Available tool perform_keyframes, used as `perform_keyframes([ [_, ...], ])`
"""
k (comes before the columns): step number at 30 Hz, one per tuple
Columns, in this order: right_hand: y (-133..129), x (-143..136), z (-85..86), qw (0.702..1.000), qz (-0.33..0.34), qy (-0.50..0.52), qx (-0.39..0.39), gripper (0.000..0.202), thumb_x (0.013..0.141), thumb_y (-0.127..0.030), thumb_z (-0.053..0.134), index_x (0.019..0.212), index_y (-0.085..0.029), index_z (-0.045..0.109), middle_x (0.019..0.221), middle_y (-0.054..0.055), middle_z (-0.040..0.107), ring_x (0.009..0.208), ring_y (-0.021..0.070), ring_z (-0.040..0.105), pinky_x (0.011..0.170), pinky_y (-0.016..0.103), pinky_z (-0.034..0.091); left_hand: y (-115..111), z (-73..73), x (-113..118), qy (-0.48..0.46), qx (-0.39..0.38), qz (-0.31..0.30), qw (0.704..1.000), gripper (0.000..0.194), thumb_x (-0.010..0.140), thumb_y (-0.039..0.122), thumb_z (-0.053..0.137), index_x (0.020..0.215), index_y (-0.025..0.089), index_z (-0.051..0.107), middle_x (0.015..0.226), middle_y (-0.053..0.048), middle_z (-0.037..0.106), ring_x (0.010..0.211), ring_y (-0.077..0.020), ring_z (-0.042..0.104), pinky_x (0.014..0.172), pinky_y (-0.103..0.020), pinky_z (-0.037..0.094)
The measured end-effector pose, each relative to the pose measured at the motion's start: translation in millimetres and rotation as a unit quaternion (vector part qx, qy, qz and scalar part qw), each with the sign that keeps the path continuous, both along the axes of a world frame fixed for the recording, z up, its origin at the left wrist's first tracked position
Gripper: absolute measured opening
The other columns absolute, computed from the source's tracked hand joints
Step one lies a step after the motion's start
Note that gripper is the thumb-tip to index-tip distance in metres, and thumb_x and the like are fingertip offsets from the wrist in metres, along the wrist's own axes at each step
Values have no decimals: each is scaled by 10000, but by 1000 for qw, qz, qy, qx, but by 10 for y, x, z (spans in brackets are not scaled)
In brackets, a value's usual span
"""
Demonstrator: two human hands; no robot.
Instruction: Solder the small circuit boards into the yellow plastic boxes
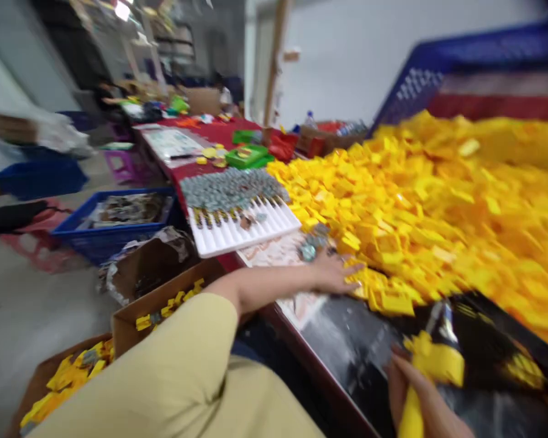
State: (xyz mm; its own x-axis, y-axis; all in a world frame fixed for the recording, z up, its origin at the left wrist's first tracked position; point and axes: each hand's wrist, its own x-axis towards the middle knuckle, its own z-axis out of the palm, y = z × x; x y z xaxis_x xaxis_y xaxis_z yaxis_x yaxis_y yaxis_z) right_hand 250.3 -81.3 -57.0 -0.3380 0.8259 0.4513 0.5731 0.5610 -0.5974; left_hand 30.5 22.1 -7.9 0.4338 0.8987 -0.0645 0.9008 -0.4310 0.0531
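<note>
My left hand reaches across to the near edge of a large heap of yellow plastic pieces. Its fingers are stretched out over the pieces, somewhat blurred, with nothing visibly gripped. Just beyond it lie a few grey-green small parts. Low on the right, my right hand is closed around a yellow-handled tool with a metallic tip pointing away. Motion blur hides the tool's exact kind. Under it is a dark, shiny work surface.
A white ribbed tray carries rows of grey parts. Behind the heap rises a blue crate. Green trays stand farther along the red table. Cardboard boxes with yellow pieces and a blue basket are at the left.
</note>
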Motion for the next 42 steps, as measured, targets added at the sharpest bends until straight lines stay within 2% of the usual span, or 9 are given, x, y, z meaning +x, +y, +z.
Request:
perform_keyframes([
  [5, -235, 35, -218, 986, -141, -35, 79, 204, 927, -351, 600, 1056, -200, 644, 1064, 64, 676, 815, 142, 647, 714, 293, 558, -13, -98, 44, -18, -66, -25, 997, 685, 988, 564, 287, 1557, 187, 237, 1625, -205, 169, 1478, -376, 262, 1154, -680, 116],
  [10, -213, -10, -114, 976, -157, -54, 138, 149, 874, -189, 638, 1011, -226, 681, 1036, 52, 736, 685, 140, 685, 626, 241, 543, -207, -143, 70, -31, -48, -53, 997, 703, 948, 613, 396, 1526, 222, 310, 1631, -168, 192, 1509, -330, 200, 1198, -620, 109],
  [15, -211, -66, 10, 973, -124, -63, 183, 249, 858, -251, 686, 1091, -216, 606, 990, 66, 732, 745, 182, 699, 671, 289, 561, -455, -182, 18, -64, -27, -99, 993, 728, 924, 657, 412, 1487, 199, 368, 1607, -193, 251, 1502, -342, 218, 1188, -641, 103],
  [19, -175, -89, 36, 979, -72, -81, 175, 385, 828, -390, 726, 1115, -200, 554, 1025, 95, 699, 906, 227, 687, 831, 369, 563, -386, -52, -147, -110, -21, -120, 986, 551, 988, 418, 359, 1486, 182, 351, 1530, -145, 428, 1436, -264, 375, 1205, -597, 104],
  [23, -155, -204, 70, 984, -54, -99, 139, 488, 806, -473, 729, 1159, -204, 526, 962, 81, 668, 921, 250, 660, 888, 441, 546, -254, 69, -149, -78, -31, -191, 978, 625, 883, 290, 502, 1484, 184, 363, 1574, -129, 359, 1469, -302, 304, 1181, -599, 170],
  [29, -273, -285, 95, 985, -97, -109, 96, 297, 898, -170, 570, 1182, -219, 497, 949, 58, 652, 825, 189, 660, 680, 295, 545, -215, 125, -58, -18, -27, -247, 969, 499, 862, 180, 521, 1361, 173, 533, 1273, -117, 652, 1186, -282, 600, 1132, -586, 263],
  [34, -405, -97, 140, 987, -94, -114, 57, 361, 899, -157, 554, 1243, -225, 469, 1086, 82, 639, 1023, 226, 659, 825, 343, 563, -218, 120, -210, -84, -117, -385, 912, 493, 804, 49, 477, 1133, 342, 697, 1465, 28, 494, 1440, -252, 365, 1122, -500, 348],
  [38, -446, -50, 221, 989, -74, -120, 39, 411, 884, -262, 641, 1252, -231, 462, 1184, 98, 621, 1111, 262, 628, 912, 402, 544, -386, 50, -318, -188, -40, -304, 933, 423, 863, 112, 419, 1086, 305, 723, 1481, 13, 473, 1383, -244, 443, 1094, -483, 386],
  [42, -410, -137, 202, 968, -141, -176, 107, 490, 821, -418, 722, 1222, -227, 515, 1046, 105, 660, 922, 287, 651, 810, 424, 531, -734, -52, -291, -178, 89, -149, 969, 508, 892, 468, 522, 1317, 200, 597, 1288, -128, 610, 1150, -306, 574, 968, -486, 443],
])
